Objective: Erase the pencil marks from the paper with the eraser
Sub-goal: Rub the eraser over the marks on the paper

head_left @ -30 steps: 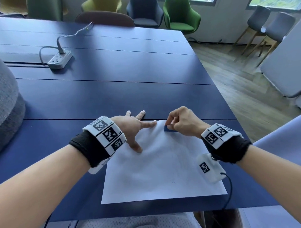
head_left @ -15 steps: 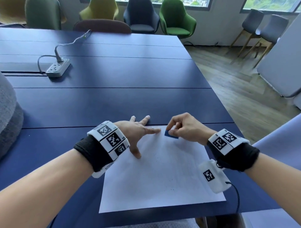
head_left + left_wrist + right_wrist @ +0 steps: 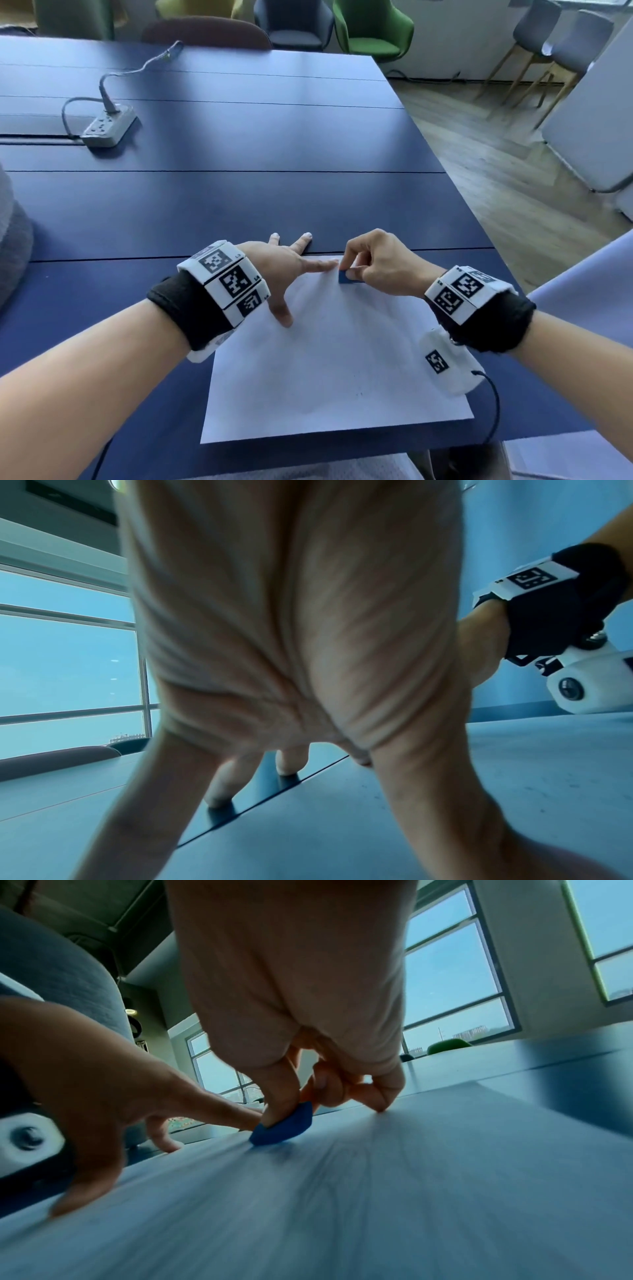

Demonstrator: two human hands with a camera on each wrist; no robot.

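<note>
The eraser (image 3: 346, 276) is a small blue block with rounded corners, matte and rubbery; in the right wrist view (image 3: 284, 1127) it stands tilted with its lower edge pressed onto the paper. It sits at the far edge of the sheet, toward the sheet's far right corner. The right hand (image 3: 378, 262) pinches it from above between thumb and forefinger, with the other fingers curled under; much of the block is hidden behind the fingertips.

The paper (image 3: 339, 370) is a plain white rectangular sheet, smooth and flat, lying at the near edge of the worktop and turned slightly askew. A few tiny dark specks show near its near edge; they are too small to make out. In the right wrist view the sheet's surface is smeared by blur.

The left hand (image 3: 281, 265) lies spread with straight fingers: the forefinger and thumb press on the sheet's far left part, the forefinger tip just beside the eraser, while the other fingertips rest on the bare worktop beyond the sheet.

The worktop (image 3: 239, 137) is dark blue, matte, made of long panels with thin seams. A grey power strip (image 3: 109, 128) with a curling cable lies toward the far left. Both wrists carry black bands with white blocks printed in black square codes.
</note>
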